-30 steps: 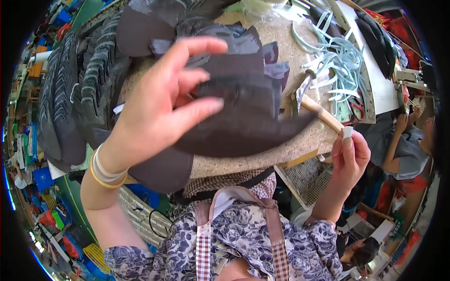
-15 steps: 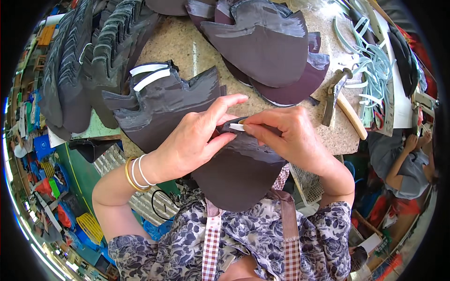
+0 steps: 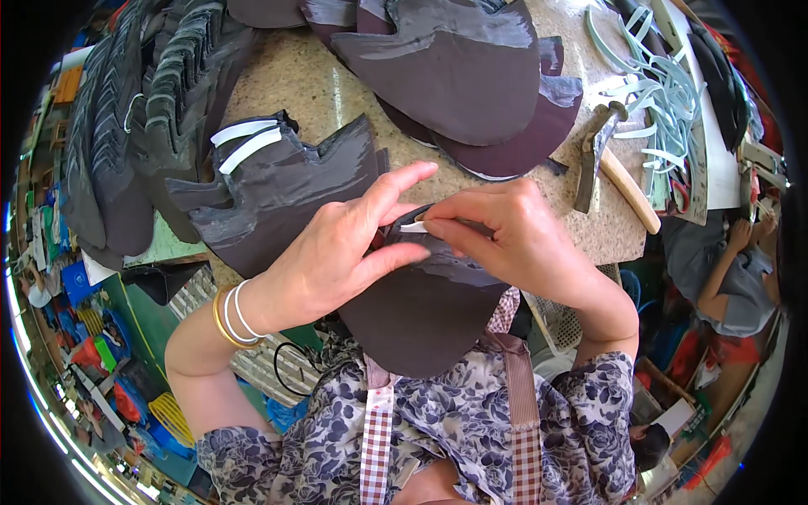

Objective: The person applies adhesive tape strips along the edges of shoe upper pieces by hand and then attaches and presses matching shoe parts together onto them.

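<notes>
A dark brown, curved shoe-upper piece (image 3: 421,324) hangs in front of my chest, its upper edge at the table. My right hand (image 3: 515,231) pinches a short white strip (image 3: 412,227) between thumb and forefinger, against that upper edge. My left hand (image 3: 324,265) is beside the same edge, thumb and forefinger stretched out and apart; its other fingers are mostly hidden. Left of it on the table lies another dark upper piece (image 3: 286,189) with two white strips (image 3: 250,150) along its notched top.
Stacked dark pieces (image 3: 168,109) stand at the left, and more upper pieces (image 3: 446,84) lie at the back. A wooden-handled hammer (image 3: 627,189) rests at the right, near a tangle of pale strips (image 3: 669,105). Another person (image 3: 728,278) sits at far right.
My left thumb has lifted away from the upper edge and now points across the piece. My right hand still pinches the white strip. The view has shifted slightly.
</notes>
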`<state>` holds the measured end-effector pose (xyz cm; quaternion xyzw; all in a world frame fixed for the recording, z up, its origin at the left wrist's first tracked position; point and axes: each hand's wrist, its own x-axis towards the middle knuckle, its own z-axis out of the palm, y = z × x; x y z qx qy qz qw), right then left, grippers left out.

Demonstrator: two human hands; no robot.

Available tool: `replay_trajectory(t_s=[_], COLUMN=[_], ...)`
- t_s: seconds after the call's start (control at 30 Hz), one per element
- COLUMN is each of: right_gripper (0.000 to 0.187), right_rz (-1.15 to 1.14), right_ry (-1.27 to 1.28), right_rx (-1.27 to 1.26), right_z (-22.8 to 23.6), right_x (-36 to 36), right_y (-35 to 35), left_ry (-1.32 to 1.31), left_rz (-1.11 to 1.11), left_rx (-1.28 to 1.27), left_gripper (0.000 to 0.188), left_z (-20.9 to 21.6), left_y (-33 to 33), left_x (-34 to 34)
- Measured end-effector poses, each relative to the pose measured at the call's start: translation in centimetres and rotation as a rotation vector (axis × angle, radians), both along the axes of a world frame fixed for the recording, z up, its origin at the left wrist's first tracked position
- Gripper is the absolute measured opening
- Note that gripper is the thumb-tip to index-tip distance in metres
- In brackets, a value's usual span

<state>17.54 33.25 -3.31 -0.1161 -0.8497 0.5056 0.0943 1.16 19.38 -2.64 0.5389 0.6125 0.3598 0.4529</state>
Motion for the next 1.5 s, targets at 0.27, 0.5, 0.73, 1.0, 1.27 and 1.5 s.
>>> replay_trajectory(t_s=[0.27,0.5,0.73,1.0,1.27,1.5], right_gripper=[0.012,0.015,0.015,0.022,0.012,0.007], right_rz=[-0.149,-0.270,-0.298,-0.305,-0.283,-0.626], right_ry=[-0.222,-0.179,-0.180,-0.061,-0.048,0.150], right_rx=[-0.254,-0.165,-0.014,-0.071,-0.338,-0.027], right_z=[0.3,-1.5,-1.9,-1.8,-1.7,0.3], right_x=[3.8,7.0,8.8,8.9,2.4,7.0], right_y=[0.8,0.2,-0.3,-0.8,-2.1,0.8], left_ry=[0.329,0.467,0.425,0.314,0.552,1.206], left_rz=[0.004,-0.068,-0.108,-0.022,-0.007,0.119], left_rx=[0.166,0.120,0.119,0.051,0.281,0.377], left_gripper=[0.037,0.028,0.024,0.012,0.014,0.023], left_z=[-0.6,0.1,-0.6,-0.3,1.4,3.6], left_y=[-0.4,1.5,2.6,2.6,1.4,1.0], left_x=[-0.7,-0.7,0.0,1.2,2.3,-6.5])
